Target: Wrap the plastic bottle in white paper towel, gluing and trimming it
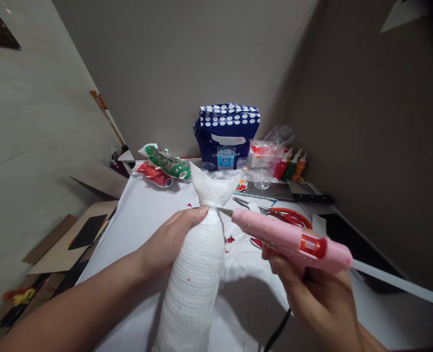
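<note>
A long white fish-shaped body wrapped in cord stands before me, its flared tail uppermost. Around its upper part my left hand is closed, the thumb lying just under the narrow neck below the tail. In my right hand is a pink hot glue gun, gripped by its handle. Its metal nozzle points left and meets the neck, or comes very close to it. From the gun's back end sticks a long white glue stick. A dark cable hangs below the handle.
Green and red fish figures lie at the back left. Behind the tail stands a blue bag. Paint bottles, a black-handled knife and orange-handled scissors are to the right.
</note>
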`<state>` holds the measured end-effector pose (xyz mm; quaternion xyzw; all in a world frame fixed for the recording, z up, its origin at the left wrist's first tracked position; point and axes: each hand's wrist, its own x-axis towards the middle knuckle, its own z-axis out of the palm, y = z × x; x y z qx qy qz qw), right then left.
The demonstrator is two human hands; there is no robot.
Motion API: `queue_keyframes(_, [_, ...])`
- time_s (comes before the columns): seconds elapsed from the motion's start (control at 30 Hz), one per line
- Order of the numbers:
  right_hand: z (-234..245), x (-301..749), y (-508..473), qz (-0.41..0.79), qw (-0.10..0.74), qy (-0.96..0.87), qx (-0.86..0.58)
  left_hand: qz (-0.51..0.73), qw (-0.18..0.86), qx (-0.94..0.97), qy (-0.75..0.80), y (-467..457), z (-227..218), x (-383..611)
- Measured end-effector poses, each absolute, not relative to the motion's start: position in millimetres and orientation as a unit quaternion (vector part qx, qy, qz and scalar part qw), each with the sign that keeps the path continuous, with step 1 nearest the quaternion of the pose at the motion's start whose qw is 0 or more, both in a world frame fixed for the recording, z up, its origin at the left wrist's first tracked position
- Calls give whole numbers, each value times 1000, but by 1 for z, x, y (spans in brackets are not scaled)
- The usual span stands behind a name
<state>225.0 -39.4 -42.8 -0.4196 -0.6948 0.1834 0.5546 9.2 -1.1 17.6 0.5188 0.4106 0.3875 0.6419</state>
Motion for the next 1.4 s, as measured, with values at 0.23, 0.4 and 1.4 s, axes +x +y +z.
queue_keyframes(0.23, [-44, 225, -41, 186, 551, -688, -435, 379, 605, 563, 417, -1, 16, 7])
queue_keyframes(0.4, [-43, 225, -39, 167, 555, -698, -421, 361, 575, 592, 435, 1, 15, 5])
queue_keyframes(1.4, [10, 163, -27, 571, 603, -489, -267, 378, 600, 599, 371, -22, 27, 9])
